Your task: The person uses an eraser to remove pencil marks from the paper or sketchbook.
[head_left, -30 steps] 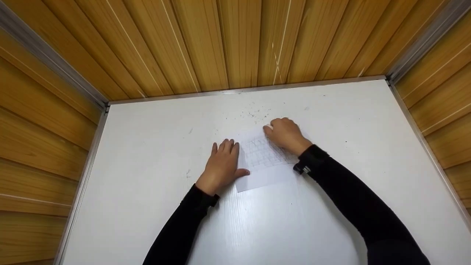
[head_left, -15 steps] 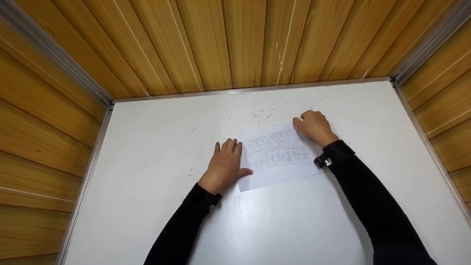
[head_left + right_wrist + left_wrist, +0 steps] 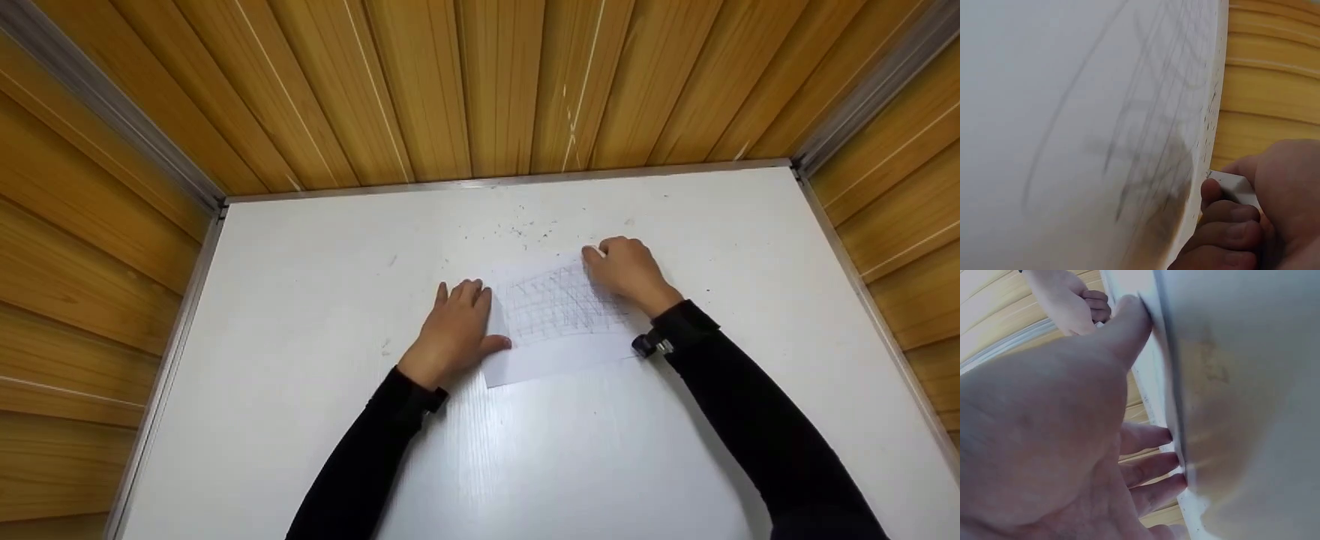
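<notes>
The right hand (image 3: pixel 626 270) has its fingers curled round a white eraser (image 3: pixel 1235 185), held at the upper right part of a sheet of paper (image 3: pixel 555 361); the right wrist view shows one end of the eraser poking out between thumb and fingers, dark specks on it. The left hand (image 3: pixel 454 326) lies with fingers extended along the sheet's left edge, its thumb spread wide, the tip on the paper.

The paper lies flat but slightly askew on a white tabletop (image 3: pixel 300 375), near its middle. Crossing lines (image 3: pixel 555 300) form a rough grid on the sheet, denser towards the right, with a plain strip along the near edge. Beyond the paper, dark crumbs (image 3: pixel 525 225) are scattered over the tabletop, and fainter smudges (image 3: pixel 392 261) mark it further left. The near part has a fine vertical grain and a pale glare (image 3: pixel 480 450).

Ribbed, yellow-brown wood-grain panels (image 3: pixel 495 90) wall the tabletop in at the back, left and right, pale scratches showing on the back ones. A grey metal strip (image 3: pixel 487 182) runs along the back edge, and grey posts (image 3: pixel 112 112) stand in both rear corners. Black sleeves (image 3: pixel 765 427) cover both forearms.
</notes>
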A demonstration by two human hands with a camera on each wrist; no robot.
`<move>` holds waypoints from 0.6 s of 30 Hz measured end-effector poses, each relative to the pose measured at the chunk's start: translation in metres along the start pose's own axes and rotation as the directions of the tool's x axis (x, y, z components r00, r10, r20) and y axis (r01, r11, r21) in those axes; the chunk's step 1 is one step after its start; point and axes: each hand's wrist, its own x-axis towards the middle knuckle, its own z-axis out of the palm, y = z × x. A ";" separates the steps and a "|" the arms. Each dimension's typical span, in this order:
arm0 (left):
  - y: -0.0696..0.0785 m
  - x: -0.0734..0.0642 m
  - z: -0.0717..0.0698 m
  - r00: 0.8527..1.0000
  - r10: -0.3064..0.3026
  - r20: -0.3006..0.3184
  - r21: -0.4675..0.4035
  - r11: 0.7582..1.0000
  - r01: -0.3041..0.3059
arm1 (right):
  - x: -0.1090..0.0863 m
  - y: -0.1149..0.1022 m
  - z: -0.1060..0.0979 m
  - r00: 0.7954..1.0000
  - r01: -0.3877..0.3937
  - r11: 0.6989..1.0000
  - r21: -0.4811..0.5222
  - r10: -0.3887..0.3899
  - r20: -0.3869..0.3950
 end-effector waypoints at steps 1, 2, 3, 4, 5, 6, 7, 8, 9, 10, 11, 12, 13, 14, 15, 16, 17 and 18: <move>-0.001 0.000 -0.002 1.000 0.002 -0.004 -0.011 1.000 -0.002 | -0.002 -0.009 0.004 1.000 0.011 1.000 -0.007 -0.011 0.020; -0.002 0.001 -0.003 1.000 0.003 -0.012 -0.022 1.000 -0.003 | -0.004 -0.018 0.010 0.999 0.020 1.000 -0.015 -0.019 0.043; -0.002 0.001 -0.004 1.000 0.001 -0.020 -0.024 1.000 -0.001 | -0.006 -0.028 0.015 0.997 0.030 0.999 -0.024 -0.028 0.068; -0.002 0.001 -0.004 1.000 -0.001 -0.030 -0.024 1.000 0.000 | -0.008 -0.037 0.021 0.996 0.044 0.998 -0.036 -0.041 0.085; -0.002 0.002 -0.004 0.999 -0.001 -0.037 -0.019 1.000 0.000 | -0.010 -0.047 0.028 0.993 0.061 0.997 -0.047 -0.056 0.100; -0.002 0.002 -0.004 0.999 -0.001 -0.043 -0.013 1.000 0.001 | -0.011 -0.057 0.034 0.991 0.080 0.995 -0.059 -0.073 0.110; -0.002 0.002 -0.002 0.999 -0.003 -0.043 -0.007 1.000 0.003 | -0.012 -0.067 0.041 0.989 0.098 0.993 -0.065 -0.090 0.117; -0.002 0.002 -0.001 0.999 -0.003 -0.046 -0.003 1.000 0.003 | -0.012 -0.077 0.047 0.986 0.117 0.990 -0.074 -0.107 0.127; -0.002 0.002 0.000 0.999 -0.002 -0.046 0.003 1.000 0.002 | -0.012 -0.086 0.054 0.983 0.141 0.986 -0.087 -0.129 0.133; -0.002 0.003 0.002 0.999 0.000 -0.047 0.004 1.000 0.000 | -0.012 -0.094 0.060 0.979 0.161 0.982 -0.096 -0.147 0.139; -0.002 0.003 0.003 0.999 0.002 -0.046 0.003 1.000 -0.002 | -0.012 -0.102 0.066 0.976 0.174 0.979 -0.107 -0.158 0.147; -0.002 0.003 0.004 0.999 0.003 -0.047 0.002 1.000 -0.003 | -0.012 -0.108 0.071 0.974 0.186 0.975 -0.122 -0.167 0.151; -0.002 0.003 0.005 0.999 0.005 -0.050 0.003 1.000 -0.005 | -0.011 -0.112 0.076 0.973 0.192 0.972 -0.134 -0.171 0.154; -0.002 0.003 0.006 0.999 0.005 -0.054 0.007 1.000 -0.005 | -0.011 -0.116 0.079 0.973 0.193 0.970 -0.149 -0.170 0.155; -0.002 0.002 0.006 0.998 0.005 -0.057 0.013 1.000 -0.004 | -0.011 -0.118 0.081 0.974 0.190 0.968 -0.161 -0.166 0.152; -0.002 0.002 0.006 0.998 0.003 -0.061 0.019 1.000 -0.002 | -0.010 -0.117 0.082 0.976 0.186 0.968 -0.171 -0.161 0.147; -0.002 0.002 0.006 0.998 0.000 -0.063 0.026 1.000 0.001 | -0.009 -0.116 0.082 0.978 0.181 0.967 -0.180 -0.157 0.139; -0.001 0.002 0.006 0.998 -0.003 -0.065 0.037 0.999 0.005 | -0.008 -0.113 0.079 0.980 0.174 0.968 -0.182 -0.152 0.130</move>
